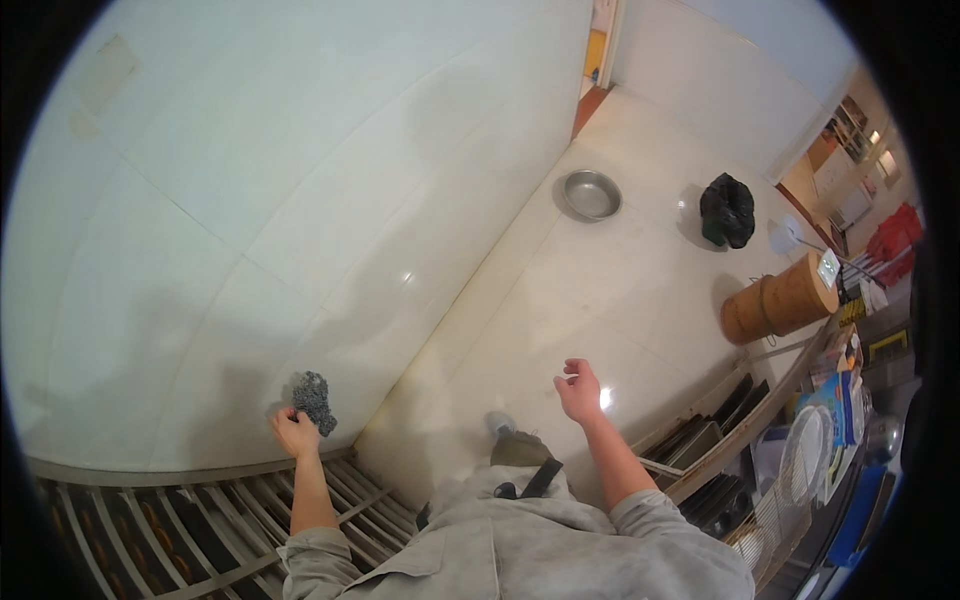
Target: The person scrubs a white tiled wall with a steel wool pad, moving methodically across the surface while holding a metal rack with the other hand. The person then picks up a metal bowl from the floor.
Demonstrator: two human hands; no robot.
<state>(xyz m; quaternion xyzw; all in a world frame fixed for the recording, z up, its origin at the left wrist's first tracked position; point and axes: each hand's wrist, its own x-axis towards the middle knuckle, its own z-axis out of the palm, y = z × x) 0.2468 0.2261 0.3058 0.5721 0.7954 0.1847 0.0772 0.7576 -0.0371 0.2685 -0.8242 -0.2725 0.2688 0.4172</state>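
Observation:
My left hand (295, 433) grips a gray steel-wool scouring pad (313, 401) at its lower left edge. The pad is up close to the pale tiled wall (202, 300); whether it presses on the tile, I cannot tell. My right hand (580, 391) hangs in the air over the glossy floor. It holds nothing, with the thumb apart from loosely bent fingers.
A metal rack with trays (225, 525) stands below my left arm. On the floor are a metal basin (592, 196), a black plastic bag (727, 211) and a brown cylindrical drum (776, 300). A cluttered shelf (757, 435) runs along the right.

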